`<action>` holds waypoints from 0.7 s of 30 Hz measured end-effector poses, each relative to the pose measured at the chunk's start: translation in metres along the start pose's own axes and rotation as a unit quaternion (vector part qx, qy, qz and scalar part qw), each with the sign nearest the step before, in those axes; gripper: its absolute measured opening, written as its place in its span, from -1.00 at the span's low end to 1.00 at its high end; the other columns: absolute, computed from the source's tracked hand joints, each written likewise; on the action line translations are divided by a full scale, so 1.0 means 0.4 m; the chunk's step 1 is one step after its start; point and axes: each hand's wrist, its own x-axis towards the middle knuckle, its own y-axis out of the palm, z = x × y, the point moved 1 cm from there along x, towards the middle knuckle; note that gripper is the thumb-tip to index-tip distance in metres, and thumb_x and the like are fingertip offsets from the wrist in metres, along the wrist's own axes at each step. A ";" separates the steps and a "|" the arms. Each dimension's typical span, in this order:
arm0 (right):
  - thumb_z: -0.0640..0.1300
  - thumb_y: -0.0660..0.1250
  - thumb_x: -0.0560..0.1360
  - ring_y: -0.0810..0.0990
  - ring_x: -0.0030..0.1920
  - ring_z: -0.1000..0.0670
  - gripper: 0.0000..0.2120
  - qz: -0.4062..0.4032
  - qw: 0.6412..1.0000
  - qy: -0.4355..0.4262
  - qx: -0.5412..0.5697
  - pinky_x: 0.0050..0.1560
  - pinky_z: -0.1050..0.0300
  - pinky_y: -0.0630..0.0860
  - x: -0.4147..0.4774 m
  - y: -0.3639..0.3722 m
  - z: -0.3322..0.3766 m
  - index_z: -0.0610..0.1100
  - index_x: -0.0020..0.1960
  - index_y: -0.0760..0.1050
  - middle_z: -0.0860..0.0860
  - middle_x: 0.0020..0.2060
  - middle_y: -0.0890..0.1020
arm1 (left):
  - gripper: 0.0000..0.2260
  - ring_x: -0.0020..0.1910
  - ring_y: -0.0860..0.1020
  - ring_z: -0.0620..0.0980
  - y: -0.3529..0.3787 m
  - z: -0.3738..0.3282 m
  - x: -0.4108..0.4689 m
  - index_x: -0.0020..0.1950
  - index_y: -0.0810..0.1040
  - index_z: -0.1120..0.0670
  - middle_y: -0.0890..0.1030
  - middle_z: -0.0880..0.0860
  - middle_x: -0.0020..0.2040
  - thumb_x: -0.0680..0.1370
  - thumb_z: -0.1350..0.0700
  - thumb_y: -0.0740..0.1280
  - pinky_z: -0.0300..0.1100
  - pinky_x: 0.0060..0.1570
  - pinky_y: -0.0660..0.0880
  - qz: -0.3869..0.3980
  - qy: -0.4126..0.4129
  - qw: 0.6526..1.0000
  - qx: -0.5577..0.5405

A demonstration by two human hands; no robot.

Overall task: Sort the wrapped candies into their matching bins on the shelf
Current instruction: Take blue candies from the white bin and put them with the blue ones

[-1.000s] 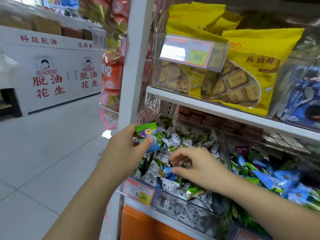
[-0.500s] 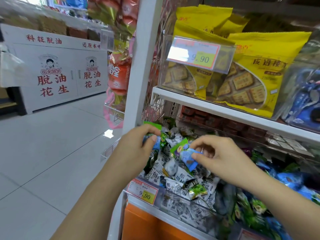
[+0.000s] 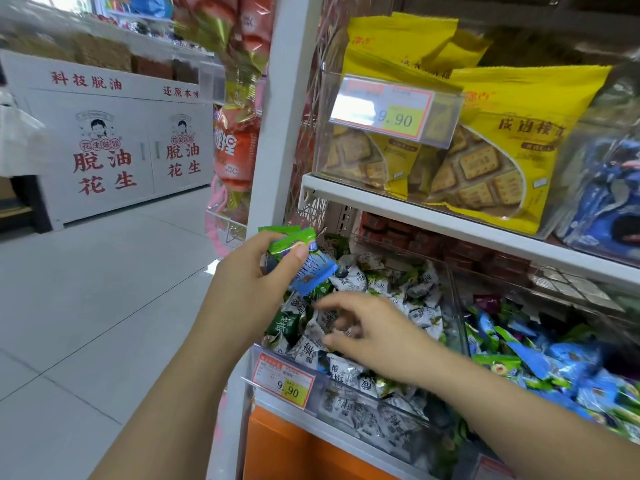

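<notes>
While the left hand (image 3: 242, 292) gripped blue-green candies (image 3: 317, 271), the right hand (image 3: 374, 334) — slack, empty — lay nearer their bin (image 3: 459, 317) at 3 o'clock.

a few wrapped candies sit bunched in the left hand (image 3: 249, 282), raised above the shelf's left end: green wrapped candies (image 3: 292, 242) on top and a blue wrapped candy (image 3: 317, 271) tilted below them, pinned under the thumb. beneath, the clear left bin (image 3: 346, 400) at the shelf's front edge is heaped with white-and-green candies (image 3: 349, 282) printed with dark characters, lying at every angle; the right hand (image 3: 367, 327) reaches into this heap with spread fingers. just beside it, past a clear wall, the right bin (image 3: 457, 306) holds a loose pile of blue and green candies (image 3: 540, 358).
</notes>
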 end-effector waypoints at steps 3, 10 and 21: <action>0.00 0.33 0.51 0.47 0.10 0.10 -0.60 0.037 0.994 -0.046 -0.095 0.12 0.02 0.48 0.021 0.044 0.002 0.14 0.34 0.39 0.12 0.11 0.50 | -0.91 -0.11 0.63 -0.02 0.001 0.000 0.000 -0.04 0.57 -0.16 0.66 -0.08 -0.13 0.52 -0.10 0.31 -0.10 -0.05 0.51 -0.003 0.001 1.000 0.003; -0.05 0.43 0.45 0.38 -0.14 0.19 -0.76 -0.002 0.995 -0.031 -0.092 -0.06 0.26 0.34 0.017 0.020 -0.026 -0.01 0.10 0.56 0.14 -0.08 0.40 | -0.90 -0.09 0.62 -0.07 -0.003 0.003 -0.001 -0.03 0.57 -0.14 0.66 -0.11 -0.12 0.53 -0.10 0.31 -0.15 -0.04 0.50 0.003 0.001 1.000 0.019; -0.02 0.38 0.49 0.36 -0.14 0.23 -0.79 0.041 0.976 0.087 -0.195 -0.09 0.29 0.32 -0.069 -0.108 -0.112 0.06 0.12 0.54 0.16 -0.03 0.43 | -0.90 -0.13 0.60 -0.11 -0.006 -0.001 -0.006 -0.02 0.55 -0.18 0.64 -0.15 -0.13 0.52 -0.13 0.29 -0.21 -0.16 0.48 0.003 -0.004 0.999 0.037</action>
